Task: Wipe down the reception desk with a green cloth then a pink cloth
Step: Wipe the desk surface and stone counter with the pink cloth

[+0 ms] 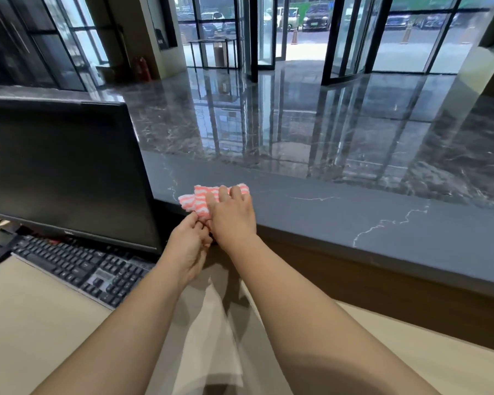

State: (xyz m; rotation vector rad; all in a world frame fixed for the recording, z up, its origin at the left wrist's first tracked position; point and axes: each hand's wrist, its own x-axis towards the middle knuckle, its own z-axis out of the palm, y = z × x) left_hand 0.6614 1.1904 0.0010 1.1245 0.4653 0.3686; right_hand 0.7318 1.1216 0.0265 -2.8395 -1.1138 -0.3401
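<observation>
Your two forearms reach out over the beige worktop [26, 323] toward the raised grey desk [354, 218]. Your left hand [187, 246] sits at the desk's near edge, thumb and fingers pinching the near corner of the pink striped cloth [200, 199]. Your right hand [233, 216] lies on top of the cloth, fingers slightly spread and pressing it onto the stone. Its thumb is hidden, so it may be tucked under the fabric. The cloth lies bunched at the left end of the desk, just beside the monitor [63, 172], whose right edge crowds that end. A keyboard [77, 269] lies below the monitor, left of your left arm. Beyond the desk, polished marble floor [268, 124] runs to glass doors [268, 32].
</observation>
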